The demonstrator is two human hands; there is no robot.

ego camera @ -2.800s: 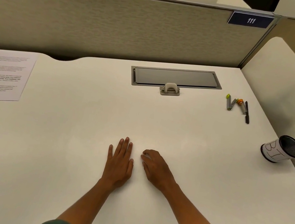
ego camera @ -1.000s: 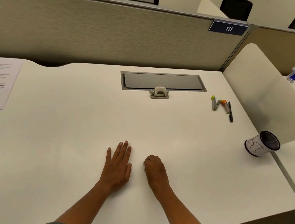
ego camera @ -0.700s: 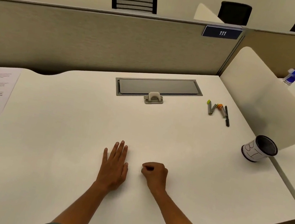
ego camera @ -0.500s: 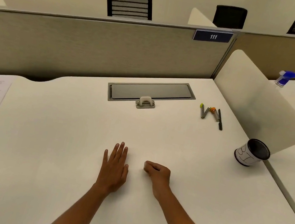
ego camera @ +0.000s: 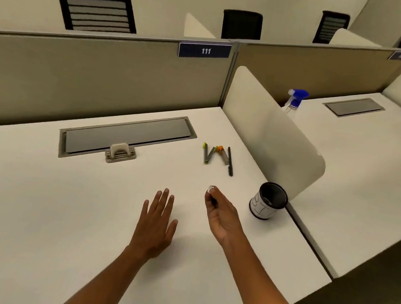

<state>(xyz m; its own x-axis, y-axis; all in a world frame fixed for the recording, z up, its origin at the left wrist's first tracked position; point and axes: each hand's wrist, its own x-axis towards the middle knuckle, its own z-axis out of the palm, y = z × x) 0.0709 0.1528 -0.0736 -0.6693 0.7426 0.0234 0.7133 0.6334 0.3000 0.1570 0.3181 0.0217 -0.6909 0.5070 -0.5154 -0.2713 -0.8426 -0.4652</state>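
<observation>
Head view, left hand (ego camera: 156,220) lay flat on the white desk (ego camera: 52,206), fingers straight and holding nothing, right hand (ego camera: 222,218) hovered above the desk, fingertips pinching a small white scrap (ego camera: 211,188), near a black mesh cup (ego camera: 268,200), pens (ego camera: 217,154) farther back.

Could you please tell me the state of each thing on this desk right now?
Left hand: open, flat on the desk.
Right hand: pinching a small white piece.
Pen cup: upright.
Cable hatch: shut.
Pens: lying loose.
Spray bottle: upright, partly hidden.
</observation>
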